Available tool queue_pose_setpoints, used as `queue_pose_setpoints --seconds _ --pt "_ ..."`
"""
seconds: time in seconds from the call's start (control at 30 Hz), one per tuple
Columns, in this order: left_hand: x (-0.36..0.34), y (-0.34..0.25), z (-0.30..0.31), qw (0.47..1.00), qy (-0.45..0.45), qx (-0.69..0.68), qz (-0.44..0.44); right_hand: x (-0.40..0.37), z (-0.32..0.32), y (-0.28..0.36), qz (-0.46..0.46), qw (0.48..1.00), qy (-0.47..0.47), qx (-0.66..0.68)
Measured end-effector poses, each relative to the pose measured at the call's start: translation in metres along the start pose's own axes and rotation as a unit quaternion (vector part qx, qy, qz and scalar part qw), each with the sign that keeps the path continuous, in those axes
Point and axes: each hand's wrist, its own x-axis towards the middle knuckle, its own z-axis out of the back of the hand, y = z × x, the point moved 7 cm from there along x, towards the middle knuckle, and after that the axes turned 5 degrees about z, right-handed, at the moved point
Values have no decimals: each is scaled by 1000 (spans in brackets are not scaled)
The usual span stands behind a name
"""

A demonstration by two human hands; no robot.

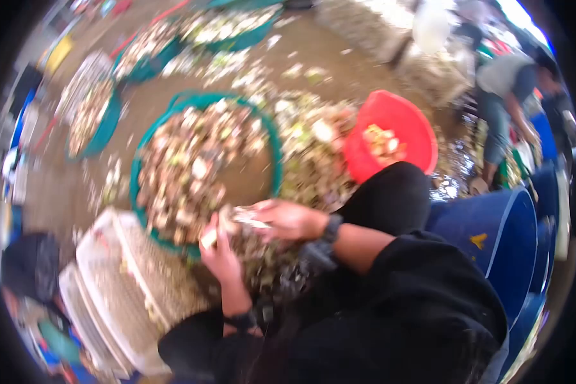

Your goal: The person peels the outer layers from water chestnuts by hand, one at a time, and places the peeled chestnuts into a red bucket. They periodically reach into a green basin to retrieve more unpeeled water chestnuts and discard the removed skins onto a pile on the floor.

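My left hand (pixel 223 259) is closed around a small pale vegetable piece (pixel 226 221), too blurred for me to name its kind. Against it, my right hand (pixel 289 219) grips a knife whose shiny blade (pixel 251 216) points left. Both hands are over the near edge of a round teal basket (pixel 278 144), which holds a heap of brownish and pale pieces (pixel 185 163). A red tub (pixel 392 105) with yellowish-white pieces (pixel 384 144) stands just beyond my right knee.
Pale peelings (pixel 313 150) cover the floor between basket and tub. White crates (pixel 121 256) stand at the left, blue drums (pixel 470 224) at the right. More teal tubs (pixel 112 118) lie farther off. One person (pixel 502 96) bends at the right; another person's dark cap (pixel 32 265) shows at the left.
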Motion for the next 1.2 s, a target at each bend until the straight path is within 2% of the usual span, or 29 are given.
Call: queue_pose_setpoints --seconds 0.03,0.07,0.1,0.13,0.17,0.2,0.23,0.3,0.37,0.4,0.43,0.47,0.5,0.57,0.6,0.63,0.7,0.73,0.77,0.83,0.87,0.9,0.93,1.03,1.07,1.1,1.13,1.17,1.2 --pt "5 4 10 984 -37 -164 61 -17 -16 5 -60 995 34 -71" --pt "10 4 21 977 -57 -199 48 -13 -18 -6 4 949 99 -300" --pt "15 6 28 968 -67 -240 32 -11 -23 -10 81 842 153 -511" --pt "16 6 35 971 -79 -222 24 -12 -8 -22 21 705 86 -704" --pt "14 4 39 971 -85 -220 25 -6 -14 -20 20 706 92 -702" --pt "9 -13 38 992 -112 9 -58 2 -9 -12 -32 873 9 -486" --pt "1 -30 28 953 -129 237 -136 6 -5 -13 -81 967 -79 -228" --pt "-20 -51 -5 883 -82 350 -303 15 -34 -7 -80 996 -42 -3" --pt "-32 -55 -30 873 10 332 -357 30 -36 -5 -3 983 -117 139" --pt "-36 -60 -37 856 24 346 -382 33 -26 -3 0 987 -127 94" --pt "-37 -58 -35 866 45 342 -362 35 -16 1 3 990 -134 47" --pt "-28 -51 -20 935 -20 247 -252 31 -13 10 -5 983 -178 -48" --pt "-22 -40 -6 976 -87 145 -135 29 -15 13 -8 984 -173 -50" --pt "-2 -6 9 985 -104 38 134 23 -23 22 3 913 -111 -393" --pt "2 8 9 971 -77 -45 220 14 -41 33 112 885 -98 -441" --pt "1 20 5 943 -49 -130 301 12 -43 22 107 886 -93 -441" --pt "2 20 11 954 -73 -55 287 7 -66 18 205 686 -30 -698" --pt "2 24 11 951 -64 -61 296 6 -67 14 193 646 -22 -738" --pt "2 28 10 948 -54 -66 306 9 -65 12 192 647 -24 -738" --pt "0 34 12 939 -55 -95 325 18 -43 9 174 745 -74 -640" --pt "0 37 8 930 -35 -155 332 22 -39 8 174 745 -76 -639" --pt "-1 37 4 916 -14 -215 338 29 -18 -9 41 903 -97 -417" --pt "-1 38 2 902 7 -243 356 28 -11 -33 -95 977 -108 -154" --pt "2 24 1 925 44 -197 322 14 -17 -16 -47 985 -125 -108" --pt "4 27 4 930 97 -95 343 13 -13 -16 -47 985 -126 -108" --pt "5 28 7 931 146 67 328 12 -12 1 67 938 -123 -317" --pt "5 22 1 938 192 152 245 8 -18 13 175 836 -113 -507" --pt "1 15 -7 930 235 234 156 11 -11 8 175 837 -117 -505" --pt "-5 14 -11 929 238 236 156 19 12 -8 85 904 -155 -390"
